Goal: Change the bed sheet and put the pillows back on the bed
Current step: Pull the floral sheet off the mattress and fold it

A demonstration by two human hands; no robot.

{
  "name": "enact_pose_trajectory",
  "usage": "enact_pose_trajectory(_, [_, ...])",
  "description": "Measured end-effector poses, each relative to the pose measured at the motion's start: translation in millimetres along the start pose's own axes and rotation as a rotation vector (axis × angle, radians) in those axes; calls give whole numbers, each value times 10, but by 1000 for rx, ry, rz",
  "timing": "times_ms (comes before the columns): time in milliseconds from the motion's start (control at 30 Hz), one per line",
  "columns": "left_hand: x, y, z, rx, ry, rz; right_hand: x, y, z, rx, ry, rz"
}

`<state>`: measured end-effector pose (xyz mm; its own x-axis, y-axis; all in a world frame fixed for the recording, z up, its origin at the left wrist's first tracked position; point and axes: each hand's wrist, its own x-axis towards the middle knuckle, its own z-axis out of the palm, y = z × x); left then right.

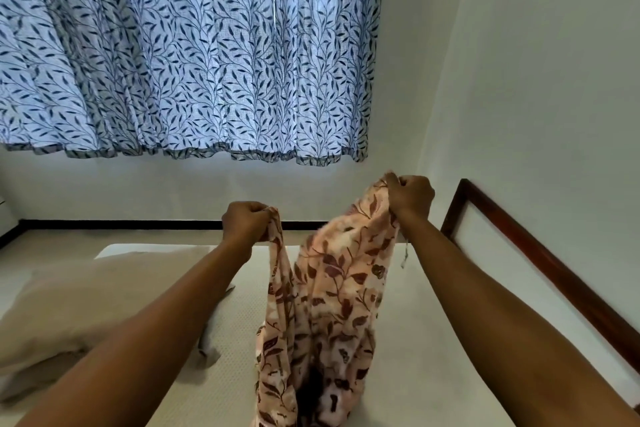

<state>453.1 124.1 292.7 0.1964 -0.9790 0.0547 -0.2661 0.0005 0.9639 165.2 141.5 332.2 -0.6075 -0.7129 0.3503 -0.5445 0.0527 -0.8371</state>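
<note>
A peach floral sheet (pixel 332 305) with dark red leaves hangs between my two raised hands, its lower part bunched on the bare cream mattress (pixel 426 357). My left hand (pixel 244 222) grips one edge of the sheet in a fist. My right hand (pixel 412 196) grips another edge higher up and further right. A beige pillow (pixel 86 308) without a cover lies on the left side of the mattress, partly hidden by my left forearm.
A dark wooden headboard (pixel 540 253) runs along the mattress's right side against the white wall. A blue leaf-patterned curtain (pixel 187 45) hangs over the far wall. Pale floor (pixel 52 243) and a dark skirting strip lie beyond the mattress.
</note>
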Motion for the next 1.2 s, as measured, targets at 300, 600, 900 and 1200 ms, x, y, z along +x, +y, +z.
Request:
enact_pose_trajectory(300, [-197,-169,22,-93,-66,-113,-338,299,185,149,-186,135])
enact_pose_trajectory(600, [-530,-167,186,-139,-295,-173,-993,186,291,358,-676,82])
enact_pose_trajectory(900, [-635,-187,156,-52,-322,-16,-1110,208,319,374,-582,85])
enact_pose_trajectory(1200, [-688,-242,101,47,-386,147,-1236,208,465,230,-534,-117])
